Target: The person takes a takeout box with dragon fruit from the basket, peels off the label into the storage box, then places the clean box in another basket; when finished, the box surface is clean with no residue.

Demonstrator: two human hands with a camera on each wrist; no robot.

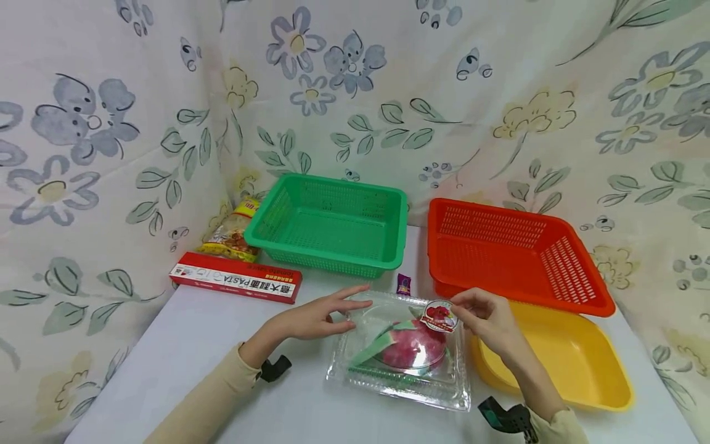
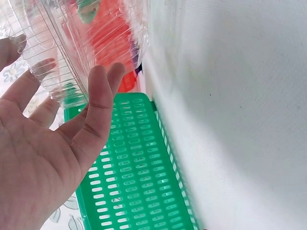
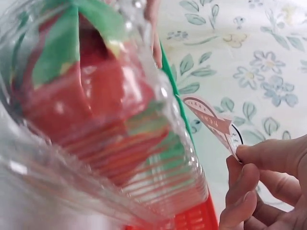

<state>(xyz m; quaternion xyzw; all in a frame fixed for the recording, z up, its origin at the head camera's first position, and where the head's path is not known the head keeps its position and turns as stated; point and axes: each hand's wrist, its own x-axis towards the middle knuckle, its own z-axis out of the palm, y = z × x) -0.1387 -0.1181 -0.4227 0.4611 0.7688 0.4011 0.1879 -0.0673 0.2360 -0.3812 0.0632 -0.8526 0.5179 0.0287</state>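
A clear plastic clamshell box [image 1: 399, 388] lies on the white table, holding a red dragon fruit [image 1: 413, 348] with green leaf tips. My right hand [image 1: 490, 317] pinches a round sticker [image 1: 440, 316] with red fruit printed on it between thumb and fingertips. The right wrist view shows the sticker [image 3: 213, 122] held edge-on, apart from the box [image 3: 187, 158]. At the box's upper left corner, my left hand [image 1: 324, 313] has its fingers extended. In the left wrist view its fingers [image 2: 98, 103] lie against the ribbed plastic edge.
A green basket [image 1: 399, 246] and a red basket [image 1: 435, 271] stand behind the box, and a yellow basin [image 1: 596, 364] sits at right. A red pasta box [image 1: 235, 277], a yellow food bag [image 1: 230, 234] and a small purple packet [image 1: 403, 284] lie nearby.
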